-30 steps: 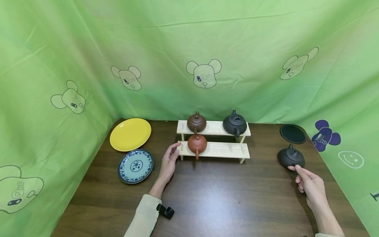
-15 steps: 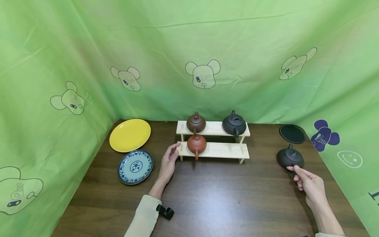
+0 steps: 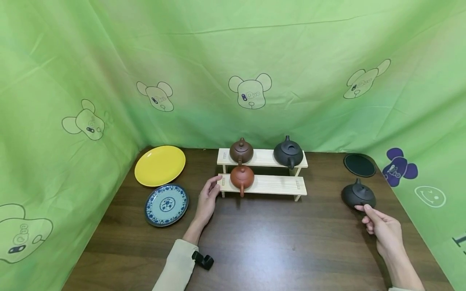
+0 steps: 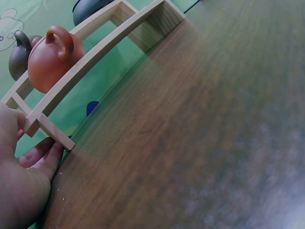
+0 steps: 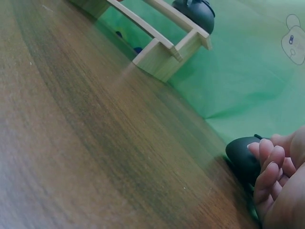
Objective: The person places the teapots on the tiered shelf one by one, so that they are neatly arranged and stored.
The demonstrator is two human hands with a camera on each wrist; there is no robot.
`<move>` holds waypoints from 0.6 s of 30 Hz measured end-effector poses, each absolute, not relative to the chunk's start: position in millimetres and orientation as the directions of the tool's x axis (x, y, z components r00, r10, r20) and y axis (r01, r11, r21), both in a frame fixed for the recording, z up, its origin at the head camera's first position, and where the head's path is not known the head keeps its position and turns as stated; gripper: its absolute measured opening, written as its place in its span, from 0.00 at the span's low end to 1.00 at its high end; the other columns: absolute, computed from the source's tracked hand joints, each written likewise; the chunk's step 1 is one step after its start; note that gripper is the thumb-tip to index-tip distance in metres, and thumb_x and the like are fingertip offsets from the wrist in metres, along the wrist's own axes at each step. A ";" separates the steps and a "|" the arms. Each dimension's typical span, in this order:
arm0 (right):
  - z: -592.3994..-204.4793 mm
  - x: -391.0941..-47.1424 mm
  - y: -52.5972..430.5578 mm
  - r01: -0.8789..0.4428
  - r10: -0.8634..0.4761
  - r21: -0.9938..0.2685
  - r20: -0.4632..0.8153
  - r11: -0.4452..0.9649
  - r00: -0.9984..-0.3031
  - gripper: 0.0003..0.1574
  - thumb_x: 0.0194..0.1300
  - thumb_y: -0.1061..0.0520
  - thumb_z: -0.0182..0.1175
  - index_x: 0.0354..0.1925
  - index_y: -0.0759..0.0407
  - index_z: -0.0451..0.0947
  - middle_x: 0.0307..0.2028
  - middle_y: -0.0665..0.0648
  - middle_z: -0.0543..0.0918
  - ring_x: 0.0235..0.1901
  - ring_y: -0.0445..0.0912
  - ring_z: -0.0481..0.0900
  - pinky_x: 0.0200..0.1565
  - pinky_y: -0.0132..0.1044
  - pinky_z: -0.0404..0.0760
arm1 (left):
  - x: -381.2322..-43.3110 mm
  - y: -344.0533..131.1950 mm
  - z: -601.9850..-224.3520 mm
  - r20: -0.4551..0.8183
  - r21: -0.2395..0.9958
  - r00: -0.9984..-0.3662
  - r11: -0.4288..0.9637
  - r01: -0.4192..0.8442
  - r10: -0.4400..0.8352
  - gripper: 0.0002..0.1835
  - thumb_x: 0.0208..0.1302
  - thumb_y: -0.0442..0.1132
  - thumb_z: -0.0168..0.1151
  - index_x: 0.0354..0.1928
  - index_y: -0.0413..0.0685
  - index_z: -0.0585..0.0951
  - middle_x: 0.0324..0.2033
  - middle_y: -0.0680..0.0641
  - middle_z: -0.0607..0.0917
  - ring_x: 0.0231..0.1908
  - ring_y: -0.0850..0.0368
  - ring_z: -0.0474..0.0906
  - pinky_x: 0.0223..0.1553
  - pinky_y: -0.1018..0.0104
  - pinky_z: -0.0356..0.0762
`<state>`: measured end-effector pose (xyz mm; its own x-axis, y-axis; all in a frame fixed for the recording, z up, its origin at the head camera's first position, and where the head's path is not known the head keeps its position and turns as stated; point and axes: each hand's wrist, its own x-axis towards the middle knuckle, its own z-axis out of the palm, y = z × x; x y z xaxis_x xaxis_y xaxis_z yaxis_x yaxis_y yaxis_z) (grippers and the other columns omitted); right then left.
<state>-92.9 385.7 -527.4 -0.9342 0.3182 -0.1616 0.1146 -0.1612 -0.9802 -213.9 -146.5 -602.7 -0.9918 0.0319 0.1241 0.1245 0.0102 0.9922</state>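
Observation:
In the head view my right hand [image 3: 386, 233] pinches the handle of a small black teapot [image 3: 357, 195] at the table's right side. The right wrist view shows this teapot [image 5: 244, 155] partly covered by the curled fingers. My left hand [image 3: 206, 204] holds the left end of a two-step wooden display rack [image 3: 276, 184], with fingers beside its front leg in the left wrist view. On the lower step sits a reddish-brown teapot [image 3: 242, 176], its handle towards me. A dark brown teapot [image 3: 241, 151] and a larger black teapot [image 3: 289, 152] occupy the upper step.
To the left lie a yellow plate [image 3: 160, 165] and a blue patterned plate [image 3: 166, 205]. A round black mat [image 3: 359, 165] is behind the held teapot. Green printed cloth [image 3: 204, 48] encloses the table [image 3: 255, 242] at the back and both sides.
The held black teapot and my right hand have shifted very slightly right and towards me. My left hand, the rack and the other teapots stay as they were.

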 end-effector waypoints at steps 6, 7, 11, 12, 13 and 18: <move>-525.1 -92.6 380.3 0.054 0.327 -0.965 -0.139 -0.257 -0.935 0.20 0.85 0.58 0.61 0.39 0.48 0.97 0.19 0.45 0.83 0.17 0.33 0.73 0.22 0.26 0.72 | -214.4 -145.6 -601.5 0.109 0.994 -0.994 0.000 0.109 0.022 0.18 0.88 0.39 0.55 0.73 0.57 0.81 0.72 0.54 0.81 0.74 0.53 0.73 0.67 0.68 0.77; -524.8 -92.5 379.2 0.043 0.323 -0.960 -0.135 -0.276 -0.937 0.20 0.85 0.58 0.61 0.39 0.49 0.97 0.20 0.45 0.83 0.17 0.33 0.74 0.22 0.26 0.72 | -214.3 -145.3 -600.8 0.105 0.994 -0.994 -0.006 0.105 0.020 0.18 0.88 0.39 0.55 0.72 0.57 0.81 0.72 0.54 0.81 0.74 0.53 0.73 0.67 0.68 0.77; -523.3 -92.3 374.2 0.006 0.311 -0.942 -0.117 -0.337 -0.943 0.21 0.86 0.61 0.59 0.41 0.53 0.97 0.20 0.47 0.85 0.17 0.34 0.74 0.22 0.26 0.71 | -209.4 -143.3 -594.2 0.166 0.986 -0.986 -0.007 0.166 0.017 0.18 0.88 0.40 0.55 0.72 0.53 0.81 0.71 0.50 0.82 0.71 0.54 0.75 0.65 0.67 0.79; -522.5 -92.1 372.7 -0.003 0.310 -0.939 -0.111 -0.345 -0.944 0.21 0.86 0.61 0.59 0.41 0.54 0.97 0.20 0.47 0.85 0.17 0.34 0.74 0.22 0.27 0.70 | -208.1 -142.5 -592.9 0.182 0.983 -0.983 -0.006 0.182 0.013 0.18 0.88 0.41 0.55 0.72 0.52 0.81 0.70 0.50 0.82 0.70 0.55 0.75 0.64 0.68 0.79; -521.8 -91.9 371.3 -0.012 0.310 -0.936 -0.105 -0.353 -0.945 0.21 0.86 0.61 0.58 0.41 0.54 0.97 0.21 0.47 0.85 0.17 0.35 0.74 0.22 0.27 0.69 | -207.0 -141.9 -592.1 0.200 0.980 -0.980 -0.002 0.200 0.010 0.18 0.89 0.42 0.55 0.72 0.52 0.81 0.70 0.49 0.82 0.70 0.55 0.76 0.64 0.68 0.79; -517.1 -90.4 363.7 -0.040 0.306 -0.921 -0.088 -0.388 -0.948 0.21 0.86 0.63 0.58 0.42 0.57 0.97 0.21 0.48 0.85 0.17 0.35 0.73 0.22 0.34 0.59 | -204.7 -142.3 -592.9 0.253 0.968 -0.967 0.008 0.253 0.013 0.19 0.88 0.42 0.56 0.73 0.48 0.81 0.71 0.45 0.81 0.71 0.53 0.75 0.64 0.66 0.80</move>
